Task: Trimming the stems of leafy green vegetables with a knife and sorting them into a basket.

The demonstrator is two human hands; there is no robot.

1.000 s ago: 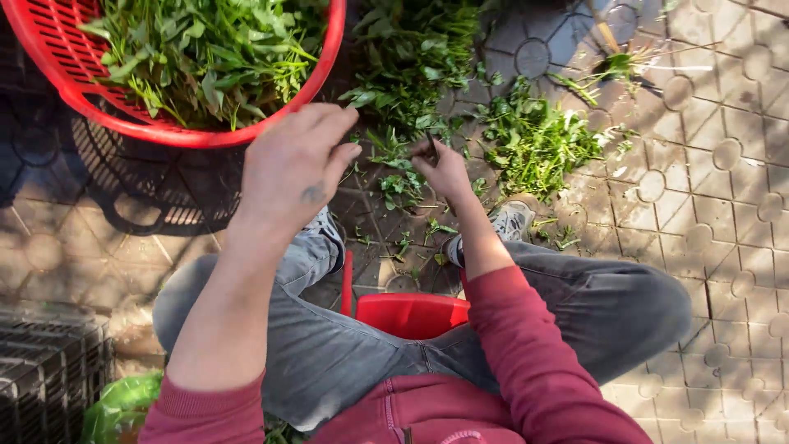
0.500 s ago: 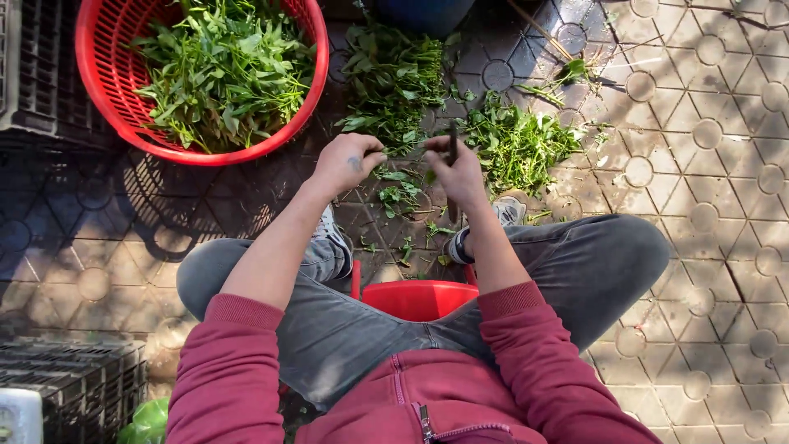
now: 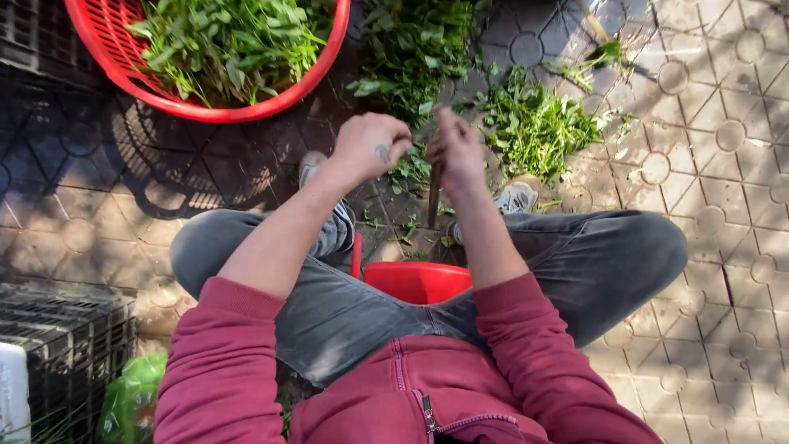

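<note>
I sit low on a red stool (image 3: 415,281) with my knees apart, in grey jeans and a red zip top. My left hand (image 3: 371,146) is closed in a loose fist just above the paving, touching a sprig of greens in front of it. My right hand (image 3: 457,148) is right beside it, fingers closed around a thin dark stalk (image 3: 432,196) that hangs straight down from it. A heap of leafy greens (image 3: 415,49) lies on the ground just past both hands. A second, smaller pile of greens (image 3: 536,123) lies to the right.
A red plastic basket (image 3: 148,86) full of leafy greens stands at the upper left. A dark plastic crate (image 3: 62,345) and a green bag (image 3: 131,399) are at the lower left. Patterned paving stones (image 3: 707,164) stretch to the right, with loose stems (image 3: 604,53) scattered on them.
My left hand came down from near the basket and met my right hand in front of me. The right hand now holds a stalk hanging down.
</note>
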